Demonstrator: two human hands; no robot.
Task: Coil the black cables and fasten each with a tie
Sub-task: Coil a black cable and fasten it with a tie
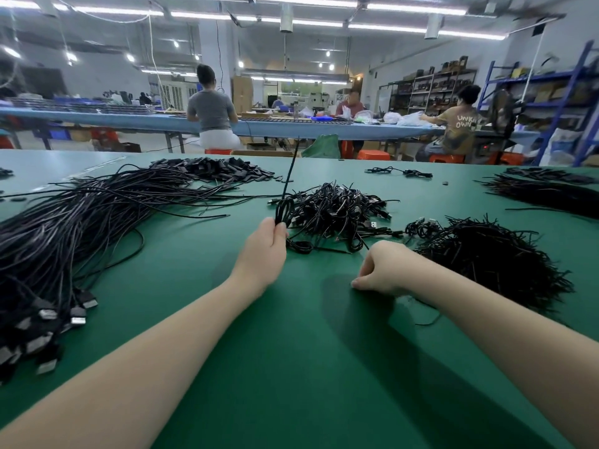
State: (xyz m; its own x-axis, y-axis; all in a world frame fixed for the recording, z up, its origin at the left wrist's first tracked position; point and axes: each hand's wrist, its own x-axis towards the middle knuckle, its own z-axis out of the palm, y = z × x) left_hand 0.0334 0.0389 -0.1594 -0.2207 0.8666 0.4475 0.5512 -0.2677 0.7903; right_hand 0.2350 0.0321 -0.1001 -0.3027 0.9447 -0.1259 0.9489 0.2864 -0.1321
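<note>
1. So, my left hand (264, 246) is pinching a small coiled black cable (283, 212) upright, fingers and thumb curled round the bottom of the loops. One loose tail sticks straight up and away from me. I'm holding it low like that so the loops stay bunched and don't spring open.

2. Coil sits above the green table (291, 367), just left of the middle pile of finished coils (337, 210), almost touching its near-left edge. Makes sense, since that's probably where it gets dropped once tied.

3. My right hand (384, 270) is down on the table, fingers curled under, right beside the heap of black ties (492, 264) on the near right. Looks like it's picking one up, but I honestly can't tell if there's a tie in the fingers or not; they're tucked in.

4. Uncoiled cables (81, 228) are laid out in a long bundle on my left, connector ends toward me, easy to grab one at a time.

5. Looks-wise: thin, glossy black cord, a few tight narrow loops, no tie on it that I can see yet.

6. My guess is I'm at the fastening step for this one, with plenty left in the bundle.
</note>
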